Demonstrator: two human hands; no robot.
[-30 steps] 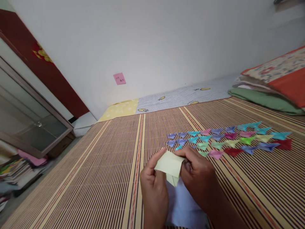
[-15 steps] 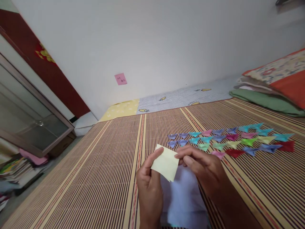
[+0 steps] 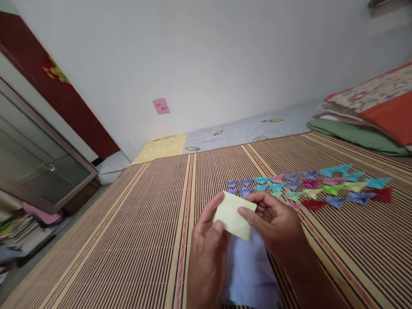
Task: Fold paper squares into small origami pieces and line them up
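Note:
A small pale yellow square of paper is held up between my two hands, tilted toward me. My left hand pinches its left side, with the thumb on the near face and a finger along the upper left edge. On the right side my right hand grips it, thumb across the front and fingers behind. Below the paper lies a bluish-white cloth or sheet, partly covered by my hands. Beyond my right hand, several folded paper shapes in blue, pink, green, yellow and red stand in rows.
A striped bamboo mat covers the bed. Folded bedding is stacked at the far right. A pink note sticks to the wall. At the left are a glass-fronted cabinet and a pile of books.
The paper has shifted slightly right and turned. My right thumb has come onto its front, and my left thumb now presses its lower left corner.

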